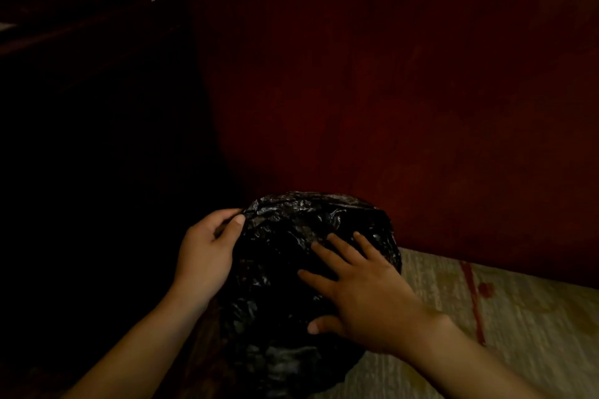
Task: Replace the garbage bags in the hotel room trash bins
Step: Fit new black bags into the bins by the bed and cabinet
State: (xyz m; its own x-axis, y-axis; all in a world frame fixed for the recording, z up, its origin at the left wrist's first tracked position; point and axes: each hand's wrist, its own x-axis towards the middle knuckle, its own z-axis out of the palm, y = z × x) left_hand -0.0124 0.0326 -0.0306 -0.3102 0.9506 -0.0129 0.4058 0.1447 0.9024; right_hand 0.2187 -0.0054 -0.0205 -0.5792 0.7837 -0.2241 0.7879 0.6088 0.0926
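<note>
Right hand (366, 298) lies flat, fingers spread, on crinkled black garbage bag (275, 269); left hand (207, 253) curls round its left edge, by dark red wall (389, 74).

glossy black garbage bag (291, 269), dark red wall (389, 74), pale red-streaked floor (518, 317).

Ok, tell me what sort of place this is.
Likely a dim indoor room, possibly a hotel room: a dark red wall, a pale patterned floor, and a black garbage bag.
</note>
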